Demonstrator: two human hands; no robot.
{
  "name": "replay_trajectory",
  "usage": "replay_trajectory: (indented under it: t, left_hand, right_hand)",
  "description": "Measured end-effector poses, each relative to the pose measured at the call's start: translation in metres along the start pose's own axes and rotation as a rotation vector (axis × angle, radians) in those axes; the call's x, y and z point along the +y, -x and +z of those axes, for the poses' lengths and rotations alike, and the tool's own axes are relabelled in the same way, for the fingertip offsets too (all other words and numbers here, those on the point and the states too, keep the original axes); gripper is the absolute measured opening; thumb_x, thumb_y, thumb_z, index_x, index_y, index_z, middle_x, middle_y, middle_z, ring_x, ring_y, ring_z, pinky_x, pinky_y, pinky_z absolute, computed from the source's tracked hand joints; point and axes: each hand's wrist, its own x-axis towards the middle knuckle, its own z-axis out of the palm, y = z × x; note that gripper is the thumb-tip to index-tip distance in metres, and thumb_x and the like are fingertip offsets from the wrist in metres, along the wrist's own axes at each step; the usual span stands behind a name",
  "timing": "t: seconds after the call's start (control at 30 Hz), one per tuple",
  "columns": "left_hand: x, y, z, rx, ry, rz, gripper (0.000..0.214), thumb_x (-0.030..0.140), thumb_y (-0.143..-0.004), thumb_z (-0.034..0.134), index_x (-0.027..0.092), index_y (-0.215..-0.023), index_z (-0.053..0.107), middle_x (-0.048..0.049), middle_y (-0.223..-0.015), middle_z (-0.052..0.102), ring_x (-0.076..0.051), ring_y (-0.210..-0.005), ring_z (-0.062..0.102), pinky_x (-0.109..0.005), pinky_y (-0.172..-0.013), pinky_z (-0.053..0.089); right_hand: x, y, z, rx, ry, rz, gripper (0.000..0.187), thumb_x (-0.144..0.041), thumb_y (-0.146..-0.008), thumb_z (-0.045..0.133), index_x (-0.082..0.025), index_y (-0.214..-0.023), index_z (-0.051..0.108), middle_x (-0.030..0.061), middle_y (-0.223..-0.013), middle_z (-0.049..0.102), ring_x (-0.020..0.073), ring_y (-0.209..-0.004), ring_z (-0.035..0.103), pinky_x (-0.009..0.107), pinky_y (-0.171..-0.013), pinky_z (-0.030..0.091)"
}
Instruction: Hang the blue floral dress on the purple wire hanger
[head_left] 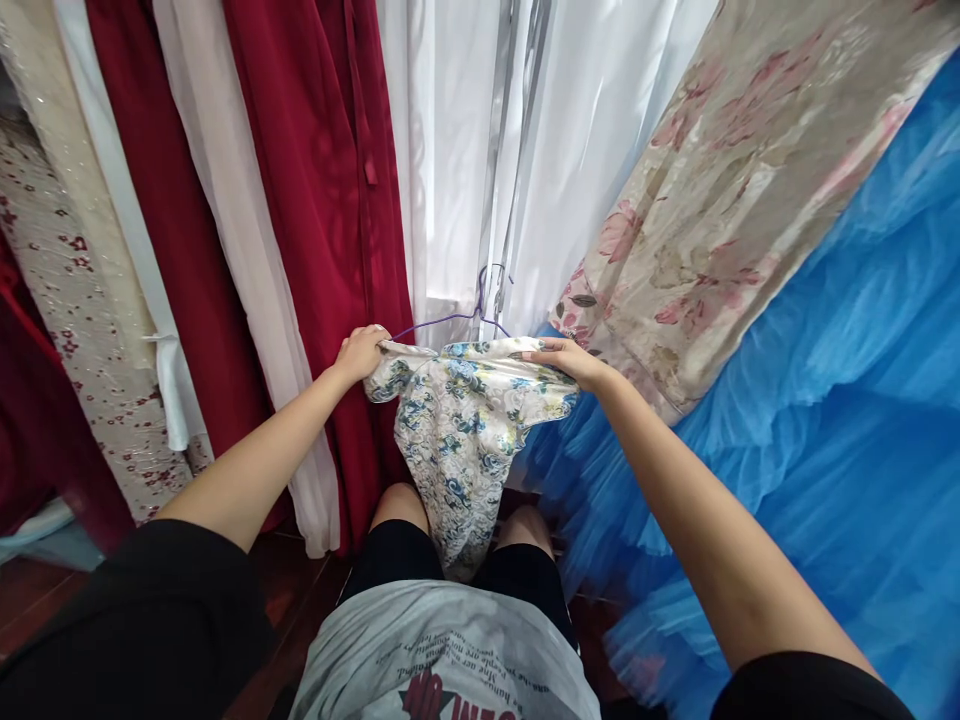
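A white dress [465, 440] with blue and yellow flowers hangs in front of my knees on a thin purple hanger [450, 318]. My left hand [361, 353] is closed on the dress at its upper left shoulder, close to the hanger's end. At the upper right shoulder, my right hand [570, 358] pinches the cloth, fingers on top of the edge and the thumb hidden. The hanger's hook stands up between both hands, against white fabric. The lower part of the dress narrows and drops between my legs.
Long garments hang in a row ahead: dark red cloth [300, 180], a white gown [450, 130], a beige dress with pink flowers [720, 200]. Blue ruffled tulle [847, 450] bulges out close to my right arm. The floor [289, 585] is dark reddish.
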Motion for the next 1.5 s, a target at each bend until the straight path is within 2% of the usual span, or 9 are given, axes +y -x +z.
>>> replay_trajectory:
  t: [0.27, 0.4, 0.73, 0.9, 1.03, 1.27, 1.37, 1.43, 1.5]
  left_hand:
    - [-0.012, -0.008, 0.000, -0.164, 0.190, -0.057, 0.018, 0.018, -0.069, 0.053, 0.017, -0.075, 0.069, -0.0029, -0.066, 0.068, -0.020, -0.067, 0.064, -0.029, -0.066, 0.050]
    - [-0.012, -0.005, -0.002, -0.045, 0.212, -0.034, 0.018, 0.016, -0.070, 0.052, 0.017, -0.071, 0.070, -0.0036, -0.071, 0.071, -0.021, -0.076, 0.064, -0.028, -0.075, 0.049]
    - [0.018, -0.019, -0.015, 0.362, 0.250, -0.051, 0.041, 0.015, -0.086, 0.041, 0.016, -0.108, 0.077, -0.0075, -0.114, 0.076, -0.023, -0.104, 0.067, -0.029, -0.095, 0.047]
    - [0.061, -0.029, -0.017, 0.217, 0.349, 0.200, 0.041, 0.020, -0.090, 0.044, 0.013, -0.118, 0.072, -0.0068, -0.098, 0.077, -0.020, -0.084, 0.066, -0.027, -0.083, 0.048]
    - [0.083, -0.026, -0.007, 0.146, 0.357, 0.196, 0.046, 0.040, -0.095, 0.049, 0.016, -0.133, 0.058, -0.0061, -0.088, 0.073, -0.022, -0.079, 0.065, -0.030, -0.076, 0.047]
    - [0.081, -0.004, -0.012, 0.211, 0.361, 0.314, 0.034, 0.047, -0.093, 0.054, 0.016, -0.090, 0.068, -0.0047, -0.086, 0.071, -0.019, -0.078, 0.060, -0.026, -0.072, 0.041]
    - [0.082, 0.001, -0.015, 0.294, 0.338, 0.216, 0.035, 0.048, -0.088, 0.060, 0.016, -0.075, 0.065, -0.0010, -0.069, 0.062, -0.016, -0.068, 0.052, -0.026, -0.064, 0.033]
    - [0.080, 0.000, -0.014, 0.360, 0.466, 0.090, 0.035, 0.047, -0.086, 0.063, 0.017, -0.067, 0.060, 0.0010, -0.060, 0.051, -0.015, -0.064, 0.046, -0.026, -0.060, 0.029]
    - [0.077, -0.001, -0.011, 0.400, 0.671, -0.030, 0.041, 0.048, -0.088, 0.058, 0.019, -0.060, 0.051, 0.0024, -0.054, 0.040, -0.014, -0.059, 0.040, -0.027, -0.058, 0.027]
  right_hand:
    - [0.037, 0.019, -0.014, 0.147, 0.103, -0.199, 0.046, -0.061, -0.069, 0.081, -0.016, -0.076, 0.074, -0.0014, -0.068, 0.067, 0.0130, -0.063, 0.055, 0.024, -0.061, 0.042]
    - [0.048, 0.024, -0.010, 0.221, 0.060, -0.233, 0.046, -0.061, -0.068, 0.081, -0.017, -0.080, 0.077, -0.0001, -0.072, 0.070, 0.0143, -0.065, 0.057, 0.026, -0.063, 0.044]
    - [0.062, 0.024, 0.008, 0.211, 0.095, -0.225, 0.049, -0.065, -0.075, 0.073, -0.016, -0.074, 0.074, -0.0006, -0.065, 0.063, 0.0142, -0.059, 0.050, 0.026, -0.057, 0.039]
    - [0.064, 0.031, 0.017, 0.348, 0.048, -0.294, 0.048, -0.064, -0.082, 0.067, -0.017, -0.072, 0.071, -0.0011, -0.063, 0.060, 0.0143, -0.060, 0.050, 0.026, -0.058, 0.040]
    - [0.067, 0.037, 0.020, 0.523, 0.009, -0.316, 0.048, -0.065, -0.077, 0.070, -0.018, -0.068, 0.068, -0.0025, -0.060, 0.057, 0.0139, -0.057, 0.049, 0.026, -0.057, 0.040]
    - [0.010, 0.023, -0.001, 0.591, -0.252, -0.298, 0.047, -0.064, -0.063, 0.081, -0.020, -0.069, 0.066, -0.0020, -0.060, 0.063, 0.0163, -0.057, 0.056, 0.028, -0.057, 0.047]
    - [-0.033, 0.025, 0.017, 0.555, -0.239, -0.329, 0.050, -0.069, -0.070, 0.075, -0.020, -0.067, 0.062, -0.0014, -0.058, 0.060, 0.0172, -0.057, 0.058, 0.028, -0.056, 0.048]
    - [-0.057, 0.043, 0.044, 0.416, -0.096, -0.396, 0.056, -0.074, -0.080, 0.063, -0.019, -0.070, 0.063, -0.0004, -0.059, 0.060, 0.0177, -0.063, 0.061, 0.026, -0.058, 0.049]
    - [-0.072, 0.068, 0.074, 0.127, 0.101, -0.468, 0.062, -0.076, -0.088, 0.051, -0.017, -0.077, 0.068, 0.0010, -0.065, 0.062, 0.0175, -0.069, 0.062, 0.026, -0.063, 0.050]
